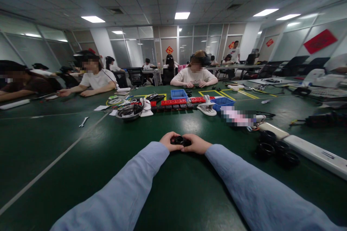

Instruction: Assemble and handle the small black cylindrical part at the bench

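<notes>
Both my hands meet over the green tabletop (pixel 114 187), straight ahead of me. Between them is a black round part (pixel 179 139) with a ring-shaped opening facing up. The fingers of my left hand (pixel 168 142) wrap around its left side, while my right hand (pixel 197 143) grips it from the right. My thumbs come together at its near edge, and the fingertips on the far side are partly hidden. Several similar black ring-shaped parts (pixel 280 148) lie clustered on the table to the right of my right hand.
Ahead are a red power strip (pixel 175 102), blue bins (pixel 179 94), a white clamp stand (pixel 207 107) and a metal bowl of cables (pixel 129 112). A wrench (pixel 84 122) lies left. Long white bars (pixel 317 151) line the right. A person (pixel 193 74) sits opposite.
</notes>
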The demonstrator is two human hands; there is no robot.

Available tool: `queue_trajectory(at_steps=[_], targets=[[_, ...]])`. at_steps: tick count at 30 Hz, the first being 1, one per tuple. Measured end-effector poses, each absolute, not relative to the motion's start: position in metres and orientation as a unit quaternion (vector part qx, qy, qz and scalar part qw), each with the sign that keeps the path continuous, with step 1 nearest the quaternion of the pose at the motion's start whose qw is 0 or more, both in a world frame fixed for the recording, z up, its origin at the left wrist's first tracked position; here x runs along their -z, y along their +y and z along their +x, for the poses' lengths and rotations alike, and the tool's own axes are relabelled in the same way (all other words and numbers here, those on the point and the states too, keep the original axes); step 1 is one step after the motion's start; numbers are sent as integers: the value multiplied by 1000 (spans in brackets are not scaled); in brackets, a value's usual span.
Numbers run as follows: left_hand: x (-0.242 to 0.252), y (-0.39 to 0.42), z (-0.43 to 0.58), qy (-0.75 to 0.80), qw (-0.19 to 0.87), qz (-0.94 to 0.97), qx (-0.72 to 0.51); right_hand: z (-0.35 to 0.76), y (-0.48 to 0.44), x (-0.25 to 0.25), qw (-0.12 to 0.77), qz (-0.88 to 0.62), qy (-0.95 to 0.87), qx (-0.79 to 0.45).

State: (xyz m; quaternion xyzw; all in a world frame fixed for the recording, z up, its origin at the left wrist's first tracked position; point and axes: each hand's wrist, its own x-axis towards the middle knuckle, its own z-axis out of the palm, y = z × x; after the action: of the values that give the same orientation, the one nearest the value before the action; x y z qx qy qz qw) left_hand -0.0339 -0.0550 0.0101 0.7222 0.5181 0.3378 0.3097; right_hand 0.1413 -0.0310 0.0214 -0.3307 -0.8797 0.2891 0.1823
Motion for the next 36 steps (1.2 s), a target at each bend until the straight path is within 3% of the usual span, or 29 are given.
queue_trajectory(at_steps=[10,13,17,22,27,36], targets=[[-7,-56,-9,633,130,625,-439,109,-48,-19,199,-571,-793,-74],[-9,-57,-15,613,160,647,-425,111,-53,-22,217,-547,-804,-89],[-12,-57,-30,554,247,699,-379,125,-53,-24,250,-425,-844,-211],[-13,-55,-40,484,358,709,-367,134,-46,-28,213,-363,-866,-269],[-14,-54,-40,493,353,713,-353,135,-38,-33,156,-314,-899,-265],[-13,-56,-38,504,346,708,-353,136,-37,-35,154,-312,-897,-273]])
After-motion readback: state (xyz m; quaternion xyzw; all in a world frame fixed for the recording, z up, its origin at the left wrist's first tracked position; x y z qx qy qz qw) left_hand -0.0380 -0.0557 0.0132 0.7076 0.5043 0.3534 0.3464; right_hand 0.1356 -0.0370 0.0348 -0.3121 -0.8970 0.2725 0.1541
